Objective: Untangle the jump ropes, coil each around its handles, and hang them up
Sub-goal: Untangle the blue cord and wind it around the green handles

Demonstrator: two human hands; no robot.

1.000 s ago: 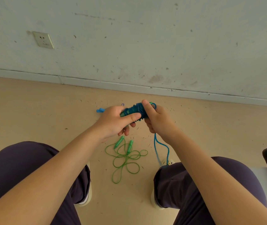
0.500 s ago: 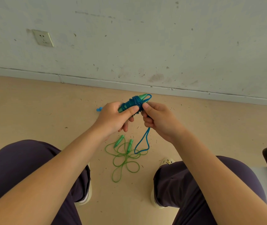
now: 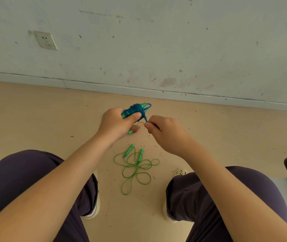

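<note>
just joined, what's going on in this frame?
A seated person is finishing off the blue rope: the left hand grips its handles with the cord coiled around them, and the right hand pinches the short loose end beside the coil. The green rope lies loose on the floor between the feet, not yet coiled. Nothing is hung up in view.

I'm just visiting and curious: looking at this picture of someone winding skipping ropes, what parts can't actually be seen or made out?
- Head view: the handles inside the coiled blue plastic jump rope are mostly covered by the windings and the left hand.
- The blue rope's free end disappears inside the right hand.
- A small reddish object on the floor, below the left hand, is too blurred to identify.
- No hook for hanging is in view.
</note>
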